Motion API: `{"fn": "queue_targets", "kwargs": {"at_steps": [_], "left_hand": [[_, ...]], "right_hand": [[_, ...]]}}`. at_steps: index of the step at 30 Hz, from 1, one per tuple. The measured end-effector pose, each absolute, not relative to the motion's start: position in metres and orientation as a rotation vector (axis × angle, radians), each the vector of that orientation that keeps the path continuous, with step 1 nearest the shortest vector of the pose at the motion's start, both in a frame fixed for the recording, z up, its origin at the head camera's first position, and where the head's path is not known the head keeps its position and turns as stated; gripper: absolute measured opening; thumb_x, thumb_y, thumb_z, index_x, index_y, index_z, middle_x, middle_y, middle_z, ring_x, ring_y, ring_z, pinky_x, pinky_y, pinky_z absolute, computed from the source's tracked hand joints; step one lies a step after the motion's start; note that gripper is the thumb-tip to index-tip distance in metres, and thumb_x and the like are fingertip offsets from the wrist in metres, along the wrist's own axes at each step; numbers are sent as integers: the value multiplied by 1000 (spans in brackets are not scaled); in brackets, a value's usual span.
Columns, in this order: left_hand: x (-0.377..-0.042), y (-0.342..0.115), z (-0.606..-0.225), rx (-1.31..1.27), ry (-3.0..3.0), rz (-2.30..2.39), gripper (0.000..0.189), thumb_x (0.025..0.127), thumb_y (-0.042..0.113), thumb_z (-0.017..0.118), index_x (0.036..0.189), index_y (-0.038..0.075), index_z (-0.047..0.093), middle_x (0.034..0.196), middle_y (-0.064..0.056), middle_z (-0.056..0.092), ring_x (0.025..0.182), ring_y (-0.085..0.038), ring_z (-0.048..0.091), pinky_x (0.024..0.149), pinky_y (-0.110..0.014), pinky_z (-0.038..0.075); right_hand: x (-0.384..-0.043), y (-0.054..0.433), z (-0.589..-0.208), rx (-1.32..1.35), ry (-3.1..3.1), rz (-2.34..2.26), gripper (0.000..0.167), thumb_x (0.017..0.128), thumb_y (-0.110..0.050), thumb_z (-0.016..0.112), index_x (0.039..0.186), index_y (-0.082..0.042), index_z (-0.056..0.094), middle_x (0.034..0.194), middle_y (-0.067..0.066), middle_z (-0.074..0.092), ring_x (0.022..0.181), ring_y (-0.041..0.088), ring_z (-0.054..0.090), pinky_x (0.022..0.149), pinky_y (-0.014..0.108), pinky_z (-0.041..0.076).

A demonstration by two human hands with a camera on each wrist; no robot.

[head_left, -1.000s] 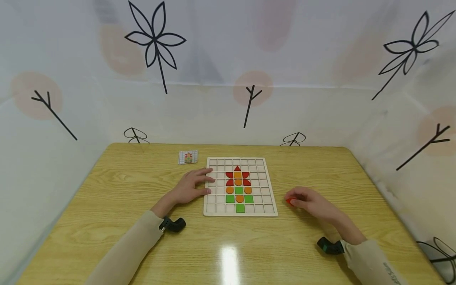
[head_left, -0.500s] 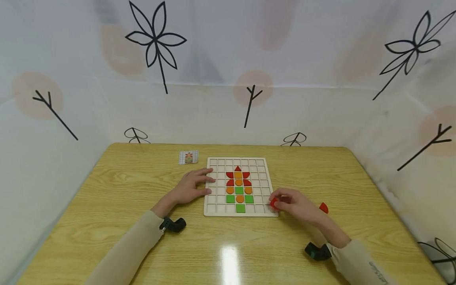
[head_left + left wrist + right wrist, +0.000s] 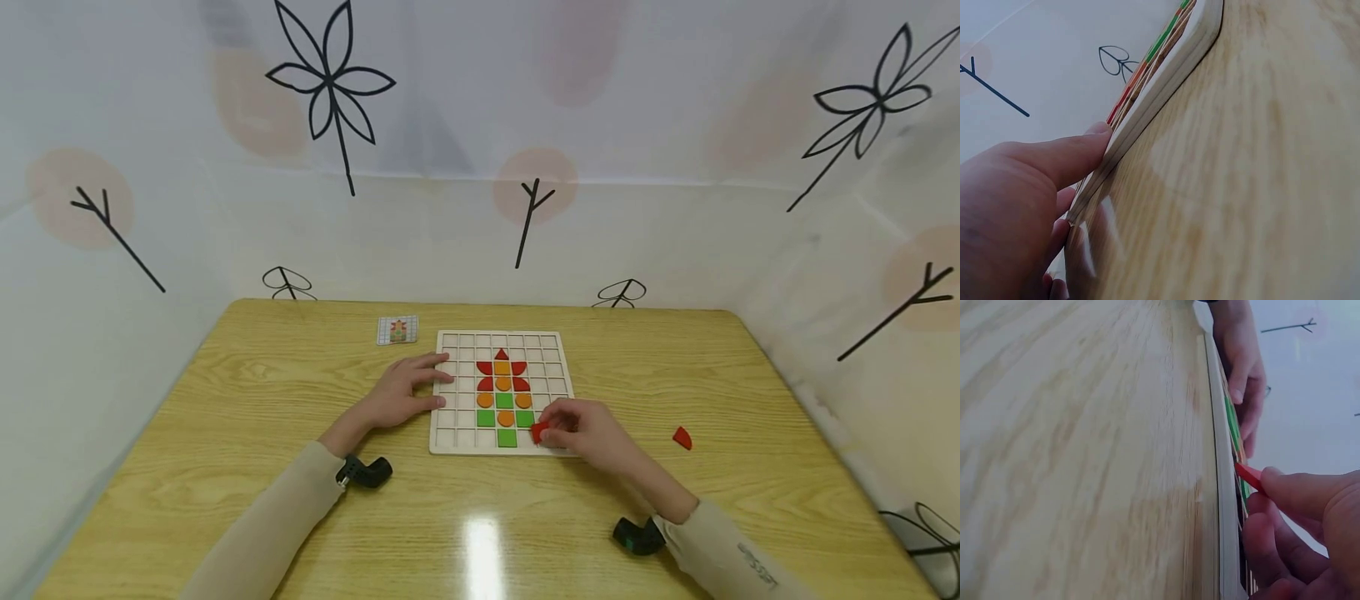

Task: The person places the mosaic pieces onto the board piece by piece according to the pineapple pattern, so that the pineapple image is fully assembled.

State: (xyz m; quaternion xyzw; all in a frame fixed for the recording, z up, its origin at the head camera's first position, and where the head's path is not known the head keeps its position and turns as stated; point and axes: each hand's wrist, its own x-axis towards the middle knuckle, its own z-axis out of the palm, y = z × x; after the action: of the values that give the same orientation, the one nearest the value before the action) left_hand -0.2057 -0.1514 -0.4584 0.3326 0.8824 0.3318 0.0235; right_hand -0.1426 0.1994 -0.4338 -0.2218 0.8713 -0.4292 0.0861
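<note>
A white gridded board (image 3: 457, 421) lies on the table. Green squares (image 3: 507, 437), orange discs (image 3: 506, 418), an orange square, and red pieces (image 3: 519, 384) form a pattern in its cells. My left hand (image 3: 397, 393) rests on the board's left edge with fingers spread; in the left wrist view the thumb (image 3: 1079, 156) touches the rim. My right hand (image 3: 588, 432) pinches a red tile (image 3: 538, 432) between thumb and fingers, over the lower right cells beside the bottom green square. Its full shape is partly hidden by the fingers.
On the wooden table (image 3: 262, 400), a loose red quarter-circle tile (image 3: 682, 437) lies right of the board. A small card (image 3: 397, 330) with a printed coloured pattern lies behind the left hand. A patterned cloth (image 3: 450, 233) stands behind the table.
My right hand has moved left from the table onto the board, carrying the red tile. The loose red quarter-circle has come into sight behind it. The left hand stays in place.
</note>
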Motion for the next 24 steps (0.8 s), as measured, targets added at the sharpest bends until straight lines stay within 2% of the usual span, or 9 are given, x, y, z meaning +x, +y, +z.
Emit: {"fn": "queue_targets", "kwargs": {"at_steps": [12,24], "left_hand": [[-206,-151,-458,1008,2726,1019,36,95,27,70,128,14,68,156,-10,39,145,-34,30,114,-61,17],[-207,-151,-460,1019,2735,1016,36,95,28,69,128,15,68,157,-10,38,145,-33,30,114,-61,17]], "right_hand": [[-139,187,-435,-703,2740,-1086,5,89,-15,77,92,-15,73,75,-10,59,67,9,51,60,25,44],[-136,179,-437,-685,2819,-1027,5,88,-15,78,91,-16,73,75,-11,57,67,8,49,60,25,43]]}}
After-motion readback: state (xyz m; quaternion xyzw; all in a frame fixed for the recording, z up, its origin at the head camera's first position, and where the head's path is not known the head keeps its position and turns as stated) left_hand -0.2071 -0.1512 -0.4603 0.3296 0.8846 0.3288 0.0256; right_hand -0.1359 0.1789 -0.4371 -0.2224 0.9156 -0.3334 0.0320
